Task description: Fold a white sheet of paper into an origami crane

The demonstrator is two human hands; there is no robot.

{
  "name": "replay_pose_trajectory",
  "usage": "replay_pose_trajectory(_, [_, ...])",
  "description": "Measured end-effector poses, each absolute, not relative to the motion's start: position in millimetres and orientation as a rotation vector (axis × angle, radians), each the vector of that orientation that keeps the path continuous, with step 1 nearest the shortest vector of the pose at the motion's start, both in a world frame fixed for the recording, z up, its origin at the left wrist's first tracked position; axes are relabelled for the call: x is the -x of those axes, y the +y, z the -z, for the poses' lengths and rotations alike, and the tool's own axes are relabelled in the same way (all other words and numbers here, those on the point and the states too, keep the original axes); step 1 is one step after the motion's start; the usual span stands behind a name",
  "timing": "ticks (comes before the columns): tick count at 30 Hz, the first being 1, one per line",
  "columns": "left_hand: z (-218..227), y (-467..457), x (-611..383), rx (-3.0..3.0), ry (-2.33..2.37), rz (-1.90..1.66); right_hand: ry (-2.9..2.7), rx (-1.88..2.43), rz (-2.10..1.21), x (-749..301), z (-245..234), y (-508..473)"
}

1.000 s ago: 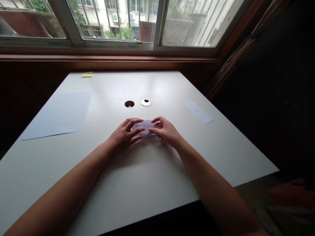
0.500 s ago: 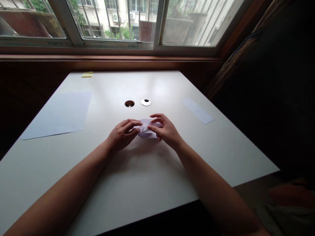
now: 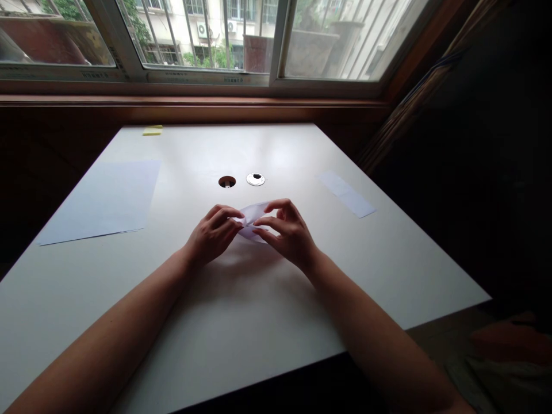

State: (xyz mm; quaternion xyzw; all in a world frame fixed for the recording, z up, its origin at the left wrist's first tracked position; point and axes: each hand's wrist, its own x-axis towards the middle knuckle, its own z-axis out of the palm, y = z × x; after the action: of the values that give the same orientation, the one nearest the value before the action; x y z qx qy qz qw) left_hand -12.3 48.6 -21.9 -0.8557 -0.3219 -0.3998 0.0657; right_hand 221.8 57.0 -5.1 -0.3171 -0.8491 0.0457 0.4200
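A small folded piece of white paper (image 3: 254, 214) is between my two hands, just above the middle of the white table (image 3: 259, 322). My left hand (image 3: 215, 233) pinches its left end between thumb and fingers. From the other side, my right hand (image 3: 287, 230) grips the paper, its fingers bent and the thumb near the centre folds. The fingers of both hands cover parts of the paper, so its full shape is hidden.
Large white sheets (image 3: 103, 198) lie at the table's left, and a narrow paper strip (image 3: 347, 194) at the right. Yellow sticky notes (image 3: 152, 130) sit at the far left edge. Beyond my hands are a round cable hole (image 3: 226, 181) and its metal cover (image 3: 256, 179).
The paper has tilted and its far flap stands higher between my hands. My right hand's fingers have shifted their hold, and my left fingertips have moved slightly left.
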Motion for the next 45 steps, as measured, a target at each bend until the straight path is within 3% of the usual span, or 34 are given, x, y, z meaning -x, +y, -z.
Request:
replay_pose_trajectory(14, [22, 44, 7, 2.537, -1.008, 1.262, -2.147, 0.773, -0.010, -210, 10, 53])
replay_pose_trajectory(29, [16, 39, 7, 2.499, -1.002, 1.096, -2.098, 0.817, -0.122, -211, 8, 52])
replay_pose_trajectory(45, [14, 41, 13, 2.455, -0.833, 1.040, -2.308, 0.747, 0.282, -227, -1, 53])
